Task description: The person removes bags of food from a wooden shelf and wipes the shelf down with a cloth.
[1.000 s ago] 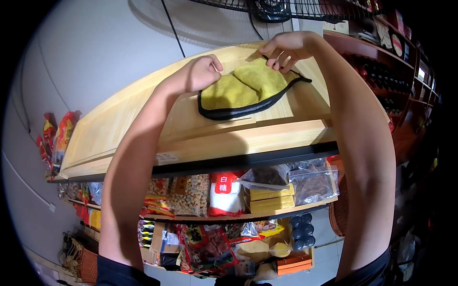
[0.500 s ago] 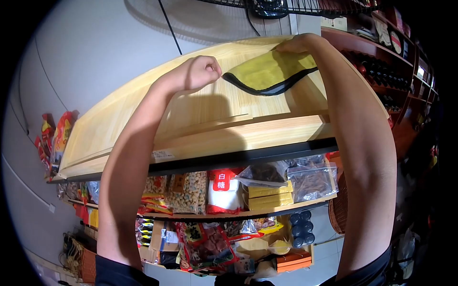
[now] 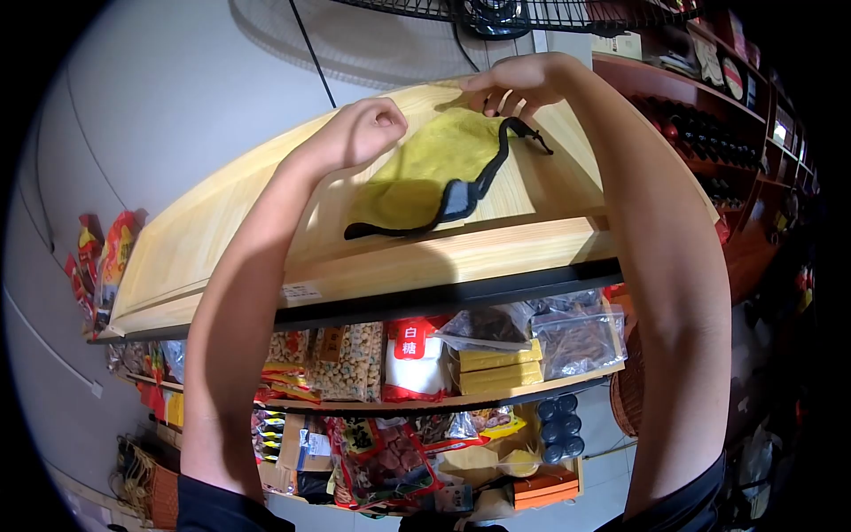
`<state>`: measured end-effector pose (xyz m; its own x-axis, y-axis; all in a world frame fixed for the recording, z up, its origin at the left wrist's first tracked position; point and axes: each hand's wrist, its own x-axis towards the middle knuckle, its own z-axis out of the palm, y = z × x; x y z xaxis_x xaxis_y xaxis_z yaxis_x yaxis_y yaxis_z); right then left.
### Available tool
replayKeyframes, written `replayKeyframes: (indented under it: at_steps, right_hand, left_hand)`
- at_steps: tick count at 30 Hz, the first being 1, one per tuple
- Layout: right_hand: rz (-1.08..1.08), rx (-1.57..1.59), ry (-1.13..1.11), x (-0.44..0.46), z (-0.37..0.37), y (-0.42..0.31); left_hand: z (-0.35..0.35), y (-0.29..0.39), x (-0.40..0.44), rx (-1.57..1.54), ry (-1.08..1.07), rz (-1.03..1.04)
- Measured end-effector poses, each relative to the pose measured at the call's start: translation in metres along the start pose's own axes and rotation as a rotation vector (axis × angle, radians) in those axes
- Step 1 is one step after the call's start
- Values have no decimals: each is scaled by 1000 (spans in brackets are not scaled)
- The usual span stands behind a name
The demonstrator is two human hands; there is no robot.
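Observation:
A yellow cloth [image 3: 421, 173] with black edging and a grey patch lies partly folded on the pale wooden shelf [image 3: 222, 226]. Just left of its upper part, my left hand [image 3: 363, 129] is curled into a loose fist, with a gap showing inside the fingers and nothing visible in them. My right hand [image 3: 523, 80] hangs over the cloth's top right edge, fingers apart and pointing down. Whether its fingertips touch the cloth I cannot tell. A black cord end sticks out at the cloth's right corner.
A raised wooden lip [image 3: 514, 244] runs along the shelf's front. Lower shelves hold a white sugar bag [image 3: 414, 359], yellow packs [image 3: 499, 366] and several snack bags. Above the back edge hangs a black wire fan guard [image 3: 585, 13]. Dark red shelving [image 3: 683, 80] stands at right.
The cloth has shifted left and toward the front lip, and its shape has turned. My right hand has moved left, its fingers now spread above the cloth. My left hand has barely moved.

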<state>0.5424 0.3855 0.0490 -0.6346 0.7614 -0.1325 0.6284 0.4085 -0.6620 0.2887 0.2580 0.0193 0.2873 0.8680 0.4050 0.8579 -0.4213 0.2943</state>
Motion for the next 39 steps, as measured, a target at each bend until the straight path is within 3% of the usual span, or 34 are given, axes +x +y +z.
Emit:
replayKeyframes:
  at_steps: [3, 7, 9, 13, 16, 18, 22, 24, 28, 34, 36, 39]
  right_hand:
    - [11, -30, 66, -6, 1, 1]
    - [254, -348, 331, -6, -9, 11]
    - [272, -789, 409, 13, -20, 35]
    - [436, -711, 432, 21, -28, 43]
    - [298, -628, 326, 9, -24, 40]
    - [191, -750, 282, -5, -20, 33]
    - [167, -642, 287, -15, -16, 23]
    - [269, -563, 282, 1, -24, 28]
    - [179, -639, 276, 14, -24, 40]
    - [422, -378, 637, 4, -15, 48]
    - [250, -672, 305, 15, -22, 54]
    - [225, -573, 323, 22, -19, 52]
  left_hand:
    - [1, 3, 0, 20, -61, -32]
    - [2, 1, -1, 18, -58, 8]
    - [2, -1, 0, 18, -66, 14]
    - [3, 3, -1, 4, -111, -38]
    - [3, 9, -3, -4, -163, -93]
    - [7, 1, -2, -40, -209, -71]
    - [4, 1, -1, -100, -292, -81]
    - [5, 1, -1, -112, -304, -104]
    - [5, 8, -6, -175, -305, -145]
    - [6, 5, -5, -162, -329, -145]
    - [5, 8, -7, -178, -337, -151]
    - [5, 9, -7, -141, -318, -152]
